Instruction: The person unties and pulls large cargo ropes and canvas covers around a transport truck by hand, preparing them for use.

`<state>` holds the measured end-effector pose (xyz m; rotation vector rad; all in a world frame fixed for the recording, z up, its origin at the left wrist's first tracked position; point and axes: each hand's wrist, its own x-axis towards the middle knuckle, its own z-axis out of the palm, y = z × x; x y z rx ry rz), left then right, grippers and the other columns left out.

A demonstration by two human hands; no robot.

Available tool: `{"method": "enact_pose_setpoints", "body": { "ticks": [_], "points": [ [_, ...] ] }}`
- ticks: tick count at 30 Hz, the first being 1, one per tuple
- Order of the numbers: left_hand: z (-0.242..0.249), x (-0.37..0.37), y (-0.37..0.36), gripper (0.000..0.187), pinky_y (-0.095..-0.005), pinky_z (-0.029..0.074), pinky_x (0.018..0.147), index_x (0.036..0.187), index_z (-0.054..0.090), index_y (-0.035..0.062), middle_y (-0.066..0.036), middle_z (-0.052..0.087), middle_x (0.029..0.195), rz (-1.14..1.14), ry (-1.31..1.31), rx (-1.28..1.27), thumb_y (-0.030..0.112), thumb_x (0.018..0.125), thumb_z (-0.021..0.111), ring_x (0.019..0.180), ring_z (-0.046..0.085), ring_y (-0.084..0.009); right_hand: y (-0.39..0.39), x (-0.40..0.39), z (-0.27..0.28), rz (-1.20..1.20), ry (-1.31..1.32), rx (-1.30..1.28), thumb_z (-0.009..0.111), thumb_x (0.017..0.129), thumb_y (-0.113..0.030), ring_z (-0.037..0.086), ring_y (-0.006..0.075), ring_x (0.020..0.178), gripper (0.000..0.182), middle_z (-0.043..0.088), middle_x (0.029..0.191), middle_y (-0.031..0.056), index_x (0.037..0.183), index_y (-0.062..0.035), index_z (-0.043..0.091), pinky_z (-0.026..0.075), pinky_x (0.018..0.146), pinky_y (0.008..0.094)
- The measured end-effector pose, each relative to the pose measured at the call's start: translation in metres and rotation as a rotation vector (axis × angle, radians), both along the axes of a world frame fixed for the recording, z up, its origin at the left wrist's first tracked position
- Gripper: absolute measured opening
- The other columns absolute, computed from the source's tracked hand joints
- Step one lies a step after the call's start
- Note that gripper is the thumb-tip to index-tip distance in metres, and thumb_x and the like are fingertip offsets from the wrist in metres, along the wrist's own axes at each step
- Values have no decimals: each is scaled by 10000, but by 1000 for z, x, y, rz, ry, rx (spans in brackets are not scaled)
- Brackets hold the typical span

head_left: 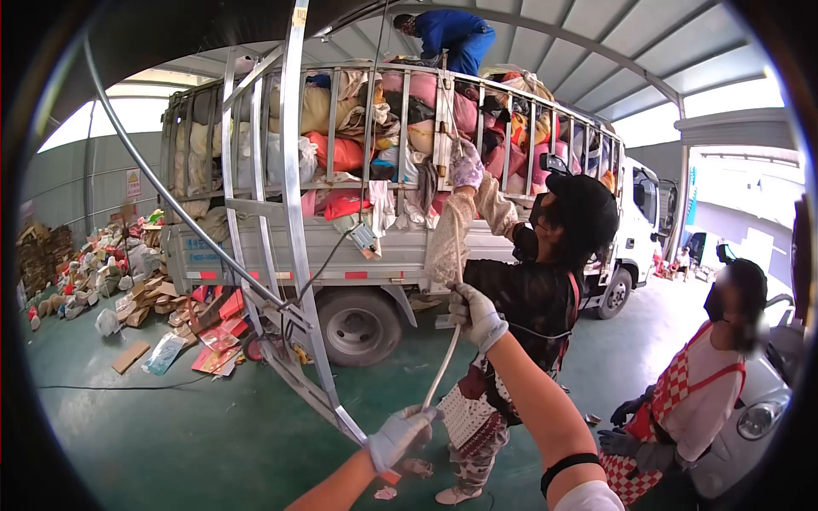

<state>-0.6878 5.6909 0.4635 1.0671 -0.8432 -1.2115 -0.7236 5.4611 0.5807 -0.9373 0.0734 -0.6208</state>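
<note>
So my right hand (477,315), in a pale grey glove, had its fingers curled tight around the rope (442,368). The left hand (399,434), gloved too, sat lower down with its fingers closed on the same rope, which hung in a slight curve between the two. Above my right hand, the rope ran up past the patterned sleeves of a co-worker in a black cap (524,289), whose gloved hand was up at the truck's side rails. Just beside my left hand was the foot of a slanted metal frame (294,170), which leaned up in front of the truck (375,255). Behind those rails it was packed with bags and cloth bundles (317,111), and a person in blue (456,32) was bent over on top. Another person in a red checked apron (694,392) stood off to the right, near a car (763,417). Flattened cardboard (158,298) lay over on the left.
</note>
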Motion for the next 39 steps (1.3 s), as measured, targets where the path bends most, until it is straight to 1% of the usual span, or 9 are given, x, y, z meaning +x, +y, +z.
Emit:
{"method": "enact_pose_setpoints", "body": {
  "ticks": [2, 12, 14, 15, 18, 26, 31, 33, 39],
  "points": [
    [-13, -15, 14, 223, -170, 236, 366, 891, 521, 10, 52, 370, 515, -33, 22, 12, 215, 852, 444, 417, 317, -26, 8, -4, -13, 19, 35, 16, 389, 861, -183, 243, 37, 375, 106, 357, 527, -69, 856, -109, 464, 210, 339, 173],
    [-52, -41, 51, 260, -165, 225, 371, 853, 515, 7, 62, 358, 511, 117, 177, 11, 261, 836, 456, 408, 314, -16, 43, -2, -61, -21, -80, 212, 382, 851, -185, 222, 40, 355, 106, 308, 498, -67, 893, -114, 449, 173, 323, 187],
    [-68, -41, 49, 181, -248, 431, 458, 910, 509, 5, -44, 494, 507, 195, 265, -64, 153, 807, 488, 479, 522, -163, 39, -1, -78, 19, -214, 229, 399, 852, -200, 220, 41, 354, 123, 309, 499, -65, 912, -106, 452, 176, 318, 190],
    [-73, -43, 45, 181, -248, 431, 458, 910, 509, 5, -44, 494, 507, 202, 258, -69, 153, 807, 488, 479, 522, -163, 36, -1, -83, 40, -252, 244, 413, 852, -210, 219, 43, 355, 137, 315, 501, -64, 924, -101, 454, 178, 316, 192],
    [-71, -53, 32, 172, -242, 399, 415, 832, 506, 7, -16, 437, 478, 300, 162, -49, 168, 843, 448, 442, 504, -132, 28, -4, -82, 24, -216, 252, 409, 853, -209, 221, 44, 355, 129, 323, 503, -62, 914, -105, 454, 179, 316, 192],
    [-81, -73, 2, 167, -196, 334, 356, 778, 513, 37, -93, 572, 591, 306, 174, 11, 186, 836, 464, 424, 493, -116, -2, -17, -95, -62, -112, 193, 363, 864, -191, 226, 46, 352, 136, 328, 499, -62, 907, -92, 445, 175, 320, 194],
    [-81, -66, -10, 157, -195, 276, 328, 770, 518, 44, -20, 477, 499, 389, 138, 18, 186, 826, 478, 370, 393, -82, -14, -16, -105, -98, -119, 261, 368, 861, -189, 231, 50, 352, 146, 329, 499, -51, 923, -78, 440, 173, 323, 195],
    [-83, -57, -17, 184, -196, 336, 420, 862, 538, 11, 13, 488, 586, 401, 154, 270, 184, 801, 537, 472, 431, -62, -20, -20, -108, -108, -139, 252, 372, 859, -188, 233, 50, 354, 143, 327, 498, -51, 922, -79, 440, 173, 323, 194],
    [-75, -95, -23, 124, -184, 270, 337, 795, 527, 88, 13, 444, 507, 324, 79, 57, 190, 835, 466, 387, 386, -61, -33, -52, -106, -91, -202, 234, 403, 847, -189, 243, 46, 355, 131, 335, 507, -57, 903, -85, 458, 184, 325, 191]
  ]
}}
